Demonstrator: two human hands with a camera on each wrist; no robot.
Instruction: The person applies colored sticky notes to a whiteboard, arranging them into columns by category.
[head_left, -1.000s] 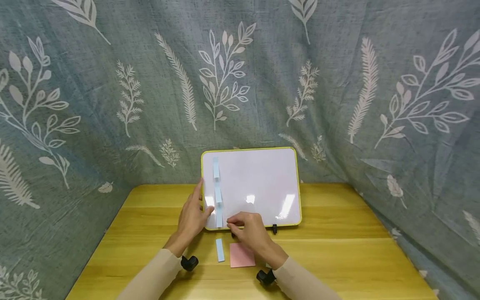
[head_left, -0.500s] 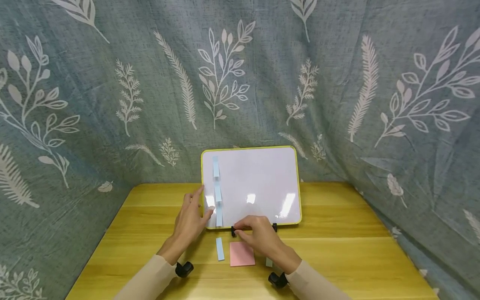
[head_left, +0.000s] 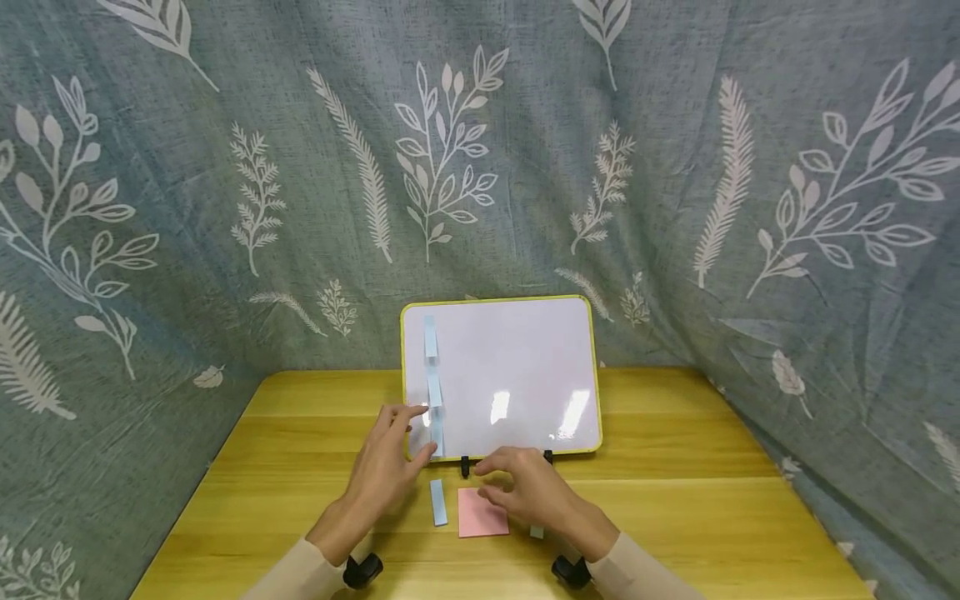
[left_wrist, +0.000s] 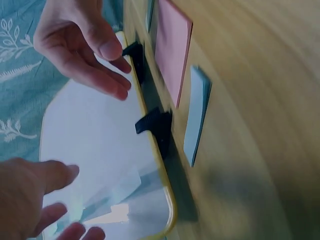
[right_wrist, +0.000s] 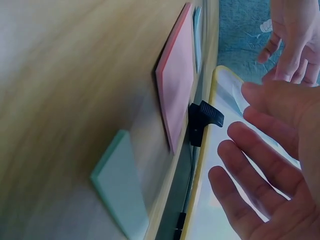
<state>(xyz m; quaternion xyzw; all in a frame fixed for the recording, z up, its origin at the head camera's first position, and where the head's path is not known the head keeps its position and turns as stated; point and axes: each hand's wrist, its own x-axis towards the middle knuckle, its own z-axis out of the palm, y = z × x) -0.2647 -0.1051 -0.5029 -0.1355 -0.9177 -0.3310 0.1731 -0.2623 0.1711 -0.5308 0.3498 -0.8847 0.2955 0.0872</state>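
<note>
A whiteboard [head_left: 517, 367] with a yellow rim leans on black feet, one foot [head_left: 465, 467] showing near its lower left. Down its left side runs a column of light blue sticky strips [head_left: 431, 340]. My left hand [head_left: 384, 458] hovers by the board's lower left, thumb and fingers spread, holding nothing. Over the pink sticky-note pad [head_left: 480, 515] hangs my right hand [head_left: 528, 487], its fingers loosely bent around nothing, as the right wrist view also shows. A narrow blue sticky pad [head_left: 438, 502] lies left of the pink one. Partly under the right forearm is a pale green pad [right_wrist: 122, 182].
All the pads lie on a wooden table [head_left: 675, 500]. Behind the board hangs a grey-green curtain [head_left: 525, 183] with white leaf prints, which also falls along both sides. Each wrist wears a black camera [head_left: 363, 572].
My left hand has come off the board's left edge, moving down. My right hand has drawn away from the lowest blue strip, right and downward, its pinched fingers parting.
</note>
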